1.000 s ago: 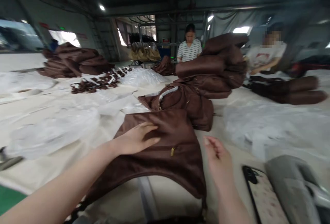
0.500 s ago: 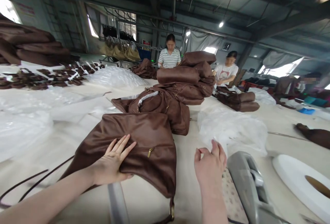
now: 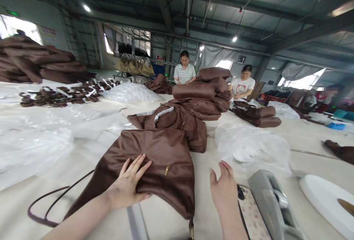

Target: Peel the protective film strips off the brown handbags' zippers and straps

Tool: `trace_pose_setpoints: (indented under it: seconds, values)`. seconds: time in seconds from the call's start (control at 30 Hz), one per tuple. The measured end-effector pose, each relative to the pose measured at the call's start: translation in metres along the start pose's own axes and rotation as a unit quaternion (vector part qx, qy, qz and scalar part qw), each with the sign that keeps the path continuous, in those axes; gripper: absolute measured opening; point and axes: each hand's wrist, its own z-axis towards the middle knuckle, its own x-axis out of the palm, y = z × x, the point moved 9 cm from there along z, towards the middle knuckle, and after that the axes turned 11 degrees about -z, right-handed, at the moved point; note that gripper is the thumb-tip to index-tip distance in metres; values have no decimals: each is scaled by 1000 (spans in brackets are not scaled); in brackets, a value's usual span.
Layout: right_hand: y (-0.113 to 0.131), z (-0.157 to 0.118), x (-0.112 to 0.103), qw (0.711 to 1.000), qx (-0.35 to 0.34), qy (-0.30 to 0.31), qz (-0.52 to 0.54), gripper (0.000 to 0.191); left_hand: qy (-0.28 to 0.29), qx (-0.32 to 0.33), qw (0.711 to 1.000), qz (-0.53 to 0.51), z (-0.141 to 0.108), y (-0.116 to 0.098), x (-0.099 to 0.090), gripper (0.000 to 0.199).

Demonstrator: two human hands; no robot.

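Brown, leathery, zippered bag point(image 3: 166, 142) lies beneath the widely splayed left hand point(image 3: 126, 183); the right hand point(image 3: 223, 185), loosely parted, is beside it.

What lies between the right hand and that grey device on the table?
In the head view, a patterned phone lies between the right hand and the grey device.

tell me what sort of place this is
Probably a bag factory or workshop: brown bags are stacked on a broad table, tan bags hang in a row behind, and bare beams run overhead.
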Motion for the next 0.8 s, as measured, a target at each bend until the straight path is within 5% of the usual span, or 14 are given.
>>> trace_pose_setpoints:
  seconds: [0.1,0.2,0.3,0.4,0.5,0.63,0.73,0.8]
  values:
    - [99,-41,-17,954,-195,136,184,37,-56,1,997,-48,-22,-39,-36,94]
    - [184,-97,-40,822,-391,306,277,26,-132,42,985,-102,-59,-84,-79,91]
    - [228,-125,-67,729,-476,390,301,11,-116,48,975,-185,-98,-105,-99,62]
    - [255,-133,-86,679,-514,415,320,17,-97,-38,955,-278,-139,-93,-108,27]
    - [277,-141,-94,648,-538,422,335,20,-106,-111,913,-378,-184,-75,-117,27]
    - [305,-140,-62,688,-481,418,348,21,-179,-213,837,-472,-245,-37,-122,32]
    - [321,-149,-2,711,-397,467,345,22,-270,-296,803,-440,-287,-1,-125,34]
    - [325,-171,45,683,-323,557,345,23,-300,-326,817,-369,-302,13,-129,33]
